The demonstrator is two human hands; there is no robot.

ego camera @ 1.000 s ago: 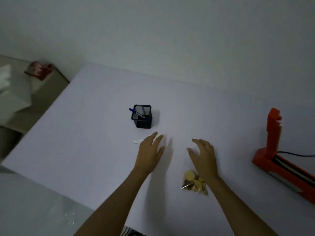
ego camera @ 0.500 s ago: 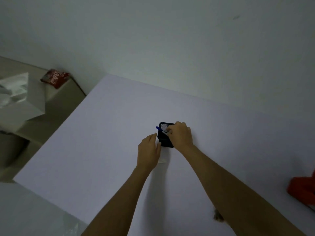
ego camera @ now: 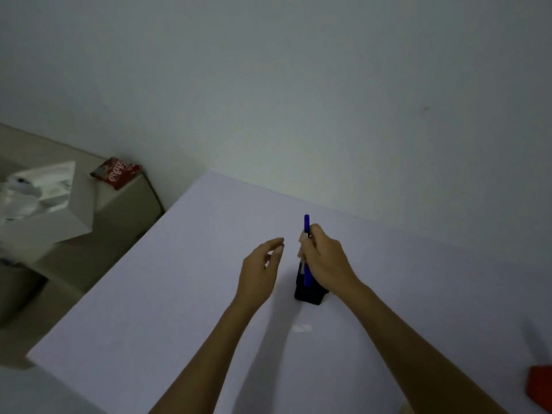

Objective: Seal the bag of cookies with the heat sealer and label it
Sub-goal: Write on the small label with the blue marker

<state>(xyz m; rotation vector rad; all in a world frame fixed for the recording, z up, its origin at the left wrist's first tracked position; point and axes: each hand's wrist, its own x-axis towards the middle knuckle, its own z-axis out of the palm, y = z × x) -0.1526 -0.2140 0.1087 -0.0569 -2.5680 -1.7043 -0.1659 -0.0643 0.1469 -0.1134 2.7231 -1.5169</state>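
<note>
My right hand (ego camera: 324,259) grips a blue pen (ego camera: 306,225) and holds it upright above the black pen holder (ego camera: 309,294), with the pen's lower end over the holder's mouth. My left hand (ego camera: 260,264) hovers just left of it with relaxed fingers and holds nothing. A small white label (ego camera: 302,328) lies flat on the white table (ego camera: 149,294) in front of the holder. Only a red corner of the heat sealer (ego camera: 540,383) shows at the right edge. The bag of cookies is out of view.
Left of the table stands a beige surface with an open white box (ego camera: 44,204) and a red snack packet (ego camera: 115,171). A plain wall rises behind the table's far edge.
My right hand went from the cookie bag to the pen holder and lifted the blue pen out of it. My left hand rose off the table. The view swung left, off the sealer and bag.
</note>
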